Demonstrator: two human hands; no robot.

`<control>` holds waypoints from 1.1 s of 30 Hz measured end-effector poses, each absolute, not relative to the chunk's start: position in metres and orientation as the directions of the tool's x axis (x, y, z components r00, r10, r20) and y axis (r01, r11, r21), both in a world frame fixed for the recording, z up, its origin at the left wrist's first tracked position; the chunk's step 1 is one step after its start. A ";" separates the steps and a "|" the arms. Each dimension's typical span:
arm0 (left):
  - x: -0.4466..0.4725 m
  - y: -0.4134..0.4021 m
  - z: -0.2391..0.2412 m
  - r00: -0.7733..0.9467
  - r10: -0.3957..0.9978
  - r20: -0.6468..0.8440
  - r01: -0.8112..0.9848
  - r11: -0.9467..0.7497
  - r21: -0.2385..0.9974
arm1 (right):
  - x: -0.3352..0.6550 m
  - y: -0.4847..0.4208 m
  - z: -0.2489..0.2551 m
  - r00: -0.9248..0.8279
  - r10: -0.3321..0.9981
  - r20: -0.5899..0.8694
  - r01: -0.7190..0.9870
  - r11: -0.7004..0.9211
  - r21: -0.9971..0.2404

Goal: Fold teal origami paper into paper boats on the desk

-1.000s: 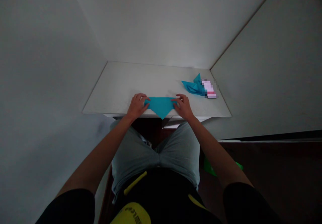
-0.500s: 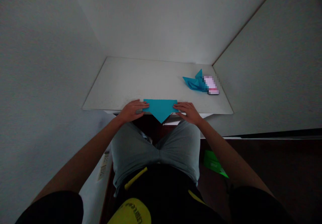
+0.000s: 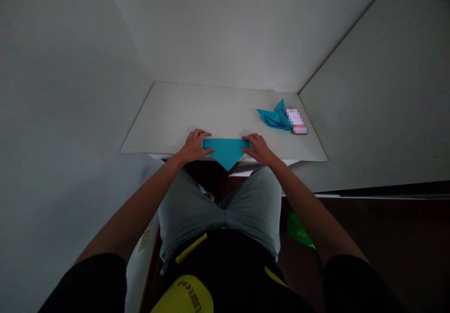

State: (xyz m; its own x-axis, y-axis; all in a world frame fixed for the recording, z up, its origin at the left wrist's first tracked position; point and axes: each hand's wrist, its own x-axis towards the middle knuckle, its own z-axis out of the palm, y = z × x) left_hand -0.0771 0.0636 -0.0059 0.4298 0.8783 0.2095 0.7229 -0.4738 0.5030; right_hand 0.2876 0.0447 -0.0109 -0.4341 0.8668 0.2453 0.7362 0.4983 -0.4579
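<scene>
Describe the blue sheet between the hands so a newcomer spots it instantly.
Find the white tabletop. At its near edge, between the left hand and the right hand, is the blue sheet. Unlike the peaked blue piece farther right, it looks flat, with a straight far edge and a point hanging past the tabletop.

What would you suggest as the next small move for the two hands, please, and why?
I would probably slide the blue paper a little farther onto the white table. Its pointed tip shows past the table's near edge, seemingly without support, while the left hand and right hand are already at its two ends.
</scene>
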 end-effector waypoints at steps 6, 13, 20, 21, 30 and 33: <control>-0.074 0.080 -0.003 0.415 0.901 0.124 0.755 -0.417 0.506 | 0.297 0.077 -0.009 -0.544 0.822 0.171 0.711 0.559 -0.427; -0.068 0.078 0.002 0.343 0.938 0.043 0.688 -0.282 0.669 | 0.294 0.090 -0.004 -0.551 0.826 0.120 0.694 0.533 -0.484; -0.067 0.078 0.002 0.370 0.929 -0.022 0.631 -0.234 0.740 | 0.291 0.093 0.000 -0.559 0.828 0.040 0.720 0.509 -0.471; -0.068 0.079 0.003 0.367 0.930 -0.031 0.638 -0.227 0.736 | 0.291 0.093 -0.001 -0.559 0.828 0.041 0.719 0.509 -0.473; -0.069 0.086 0.007 0.307 0.951 -0.023 0.723 -0.218 0.656 | 0.292 0.101 -0.004 -0.520 0.854 0.029 0.734 0.463 -0.497; -0.068 0.086 0.006 0.322 0.947 0.000 0.716 -0.243 0.655 | 0.290 0.102 -0.002 -0.518 0.856 0.009 0.744 0.455 -0.489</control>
State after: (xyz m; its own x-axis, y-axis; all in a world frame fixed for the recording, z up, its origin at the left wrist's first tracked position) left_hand -0.0679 0.0863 0.0058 0.3219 0.9468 -0.0002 0.7156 -0.2431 0.6549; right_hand 0.2904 0.1017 -0.0015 -0.5176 0.8556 0.0092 0.7440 0.4554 -0.4890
